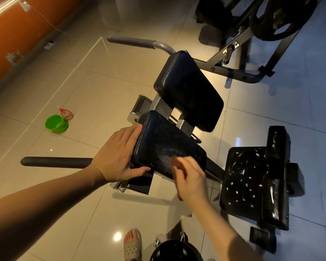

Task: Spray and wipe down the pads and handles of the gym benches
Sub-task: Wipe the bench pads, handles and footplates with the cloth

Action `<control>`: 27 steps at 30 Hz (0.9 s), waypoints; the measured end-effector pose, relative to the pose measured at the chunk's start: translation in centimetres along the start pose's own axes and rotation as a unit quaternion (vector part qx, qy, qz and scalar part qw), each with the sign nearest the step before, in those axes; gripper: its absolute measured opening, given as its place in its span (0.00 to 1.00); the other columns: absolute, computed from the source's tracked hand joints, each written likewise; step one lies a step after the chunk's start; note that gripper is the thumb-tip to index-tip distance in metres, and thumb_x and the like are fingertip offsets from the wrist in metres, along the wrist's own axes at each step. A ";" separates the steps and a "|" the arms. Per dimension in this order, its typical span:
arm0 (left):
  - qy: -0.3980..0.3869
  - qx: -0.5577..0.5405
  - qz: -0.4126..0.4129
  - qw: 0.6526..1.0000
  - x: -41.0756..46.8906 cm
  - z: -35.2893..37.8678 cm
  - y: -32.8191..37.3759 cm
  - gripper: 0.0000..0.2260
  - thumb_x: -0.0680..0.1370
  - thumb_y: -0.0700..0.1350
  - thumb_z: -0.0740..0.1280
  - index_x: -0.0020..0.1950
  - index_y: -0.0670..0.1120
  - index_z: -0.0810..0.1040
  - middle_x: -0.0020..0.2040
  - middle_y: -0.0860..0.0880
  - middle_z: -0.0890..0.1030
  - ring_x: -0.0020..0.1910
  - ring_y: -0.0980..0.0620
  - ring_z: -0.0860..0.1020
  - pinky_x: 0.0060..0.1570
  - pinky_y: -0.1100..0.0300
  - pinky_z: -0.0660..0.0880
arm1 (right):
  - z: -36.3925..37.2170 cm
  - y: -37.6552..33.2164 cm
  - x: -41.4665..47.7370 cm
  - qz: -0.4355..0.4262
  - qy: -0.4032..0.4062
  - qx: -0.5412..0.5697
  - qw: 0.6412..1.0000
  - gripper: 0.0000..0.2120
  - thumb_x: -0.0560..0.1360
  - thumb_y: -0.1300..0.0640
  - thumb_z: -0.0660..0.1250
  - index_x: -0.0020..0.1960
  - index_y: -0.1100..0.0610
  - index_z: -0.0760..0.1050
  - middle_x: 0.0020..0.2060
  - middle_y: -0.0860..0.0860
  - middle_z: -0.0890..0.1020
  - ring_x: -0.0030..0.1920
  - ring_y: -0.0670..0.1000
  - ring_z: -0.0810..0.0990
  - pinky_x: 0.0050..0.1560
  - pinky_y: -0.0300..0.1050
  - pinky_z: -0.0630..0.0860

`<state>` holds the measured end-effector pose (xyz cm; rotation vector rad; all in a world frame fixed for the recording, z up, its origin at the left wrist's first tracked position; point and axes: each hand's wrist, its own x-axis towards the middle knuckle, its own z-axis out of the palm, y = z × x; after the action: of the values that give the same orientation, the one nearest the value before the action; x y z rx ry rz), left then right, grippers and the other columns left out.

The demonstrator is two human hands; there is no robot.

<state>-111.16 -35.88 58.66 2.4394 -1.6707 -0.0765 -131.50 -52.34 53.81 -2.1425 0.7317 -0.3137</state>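
A gym machine stands on the tiled floor with two black arm pads. My left hand holds the left edge of the near pad, fingers straight along its side and thumb under its near corner. My right hand is blurred over the pad's near right part; a bit of light cloth shows at its fingertips, so it seems to hold a rag. The far pad lies beyond. A black handle sticks out left under my left wrist, and a grey handle is at the far side. A spray bottle lies on the floor.
A green bucket sits by the spray bottle on the floor at left. A black footplate with wet streaks is at right. Another machine with a weight plate stands at the far right. An orange wall runs along the left. My sandalled foot is below.
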 end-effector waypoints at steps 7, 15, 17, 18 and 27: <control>0.001 0.007 -0.001 1.000 0.0 0.1 -0.2 0.52 0.73 0.74 0.65 0.82 0.38 0.55 0.77 0.37 0.65 0.73 0.39 0.68 0.73 0.44 0.68 | -0.6 3.3 4.5 0.245 0.066 -0.034 0.967 0.08 0.80 0.57 0.68 0.58 0.57 0.81 0.48 0.53 0.83 0.53 0.55 0.83 0.53 0.50 0.81; 0.008 -0.005 -0.006 1.000 0.0 0.2 -0.1 0.52 0.73 0.76 0.61 0.83 0.40 0.53 0.78 0.39 0.65 0.73 0.41 0.68 0.75 0.46 0.64 | 0.6 -6.5 2.4 -0.104 -0.011 0.019 0.994 0.07 0.81 0.59 0.65 0.57 0.55 0.79 0.49 0.47 0.77 0.48 0.45 0.77 0.46 0.38 0.76; 0.004 -0.003 -0.004 1.000 -0.1 0.3 -0.1 0.52 0.73 0.76 0.61 0.83 0.40 0.54 0.78 0.38 0.65 0.73 0.40 0.68 0.74 0.44 0.66 | 0.1 -1.9 1.8 0.036 0.015 0.006 0.999 0.07 0.82 0.58 0.65 0.59 0.53 0.79 0.50 0.45 0.76 0.50 0.42 0.76 0.50 0.37 0.74; 0.005 -0.003 -0.004 1.000 -0.1 0.4 -0.1 0.52 0.73 0.75 0.62 0.82 0.39 0.54 0.78 0.38 0.65 0.73 0.39 0.68 0.74 0.43 0.67 | -0.6 0.3 2.1 0.123 0.022 -0.012 0.992 0.08 0.82 0.57 0.65 0.61 0.53 0.78 0.52 0.45 0.76 0.54 0.44 0.77 0.54 0.39 0.74; -0.002 0.002 -0.010 1.000 -0.1 0.3 -0.2 0.51 0.74 0.77 0.59 0.82 0.40 0.54 0.78 0.38 0.66 0.73 0.40 0.68 0.74 0.43 0.67 | 0.3 -7.3 6.8 0.039 0.033 0.014 0.999 0.09 0.82 0.57 0.66 0.60 0.54 0.79 0.53 0.43 0.75 0.52 0.40 0.73 0.42 0.28 0.69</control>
<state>-111.09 -35.78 58.33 2.4603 -1.6501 -0.0812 -123.13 -52.69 59.14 -2.0791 0.8421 -0.3536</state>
